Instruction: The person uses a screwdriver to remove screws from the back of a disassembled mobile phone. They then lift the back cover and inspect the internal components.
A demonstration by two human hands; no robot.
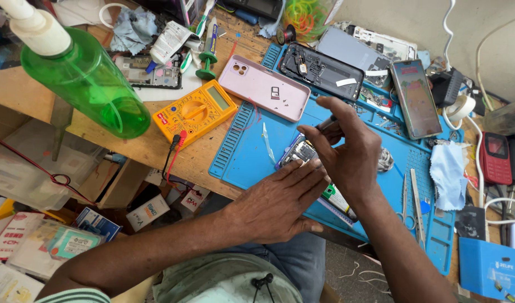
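On the blue mat [252, 151], left hand [280, 205] lies flat, fingers spread, pinning opened phone [298, 152]; right hand [347, 148] pinches a tool [326, 123] just above it, nearer w/ tip.

Lit phone screen [416, 98], blue box [489, 270]

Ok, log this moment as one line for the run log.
left hand: flat on opened phone | right hand: holds thin tool above phone | surface: blue mat | nearby: yellow multimeter, pink phone case
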